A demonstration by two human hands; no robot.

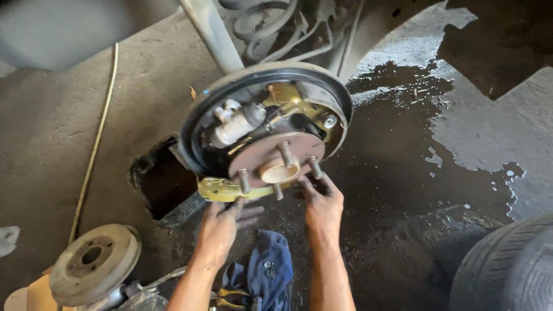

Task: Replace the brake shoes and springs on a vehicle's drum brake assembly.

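Nearest to me lay a blue work cloth (266, 270) on the wet floor (403, 190), between my forearms, with yellow-handled pliers (233, 298) just beside it, both kept within reach. My left hand (219, 230) reached up under the brake assembly, its fingers spread and touching the lower edge of the yellowish brake shoe (222, 189), steadying it from below rather than clasping it. My right hand (324, 206) was raised on the right of the wheel hub (276, 158), its fingers loosely open and pressed against the lower studs (314, 167) and the hub's edge; it gripped nothing that I could see. The hub sat in the middle of the view, bare of its drum, so that the wheel cylinder (237, 124) and backing plate (322, 86) were exposed. The removed brake drum (95, 264) rested face up at the near left, well apart from the work. A tyre (507, 265) stood at the near right, and a yellow hose (95, 144) ran along the dry concrete on the left.
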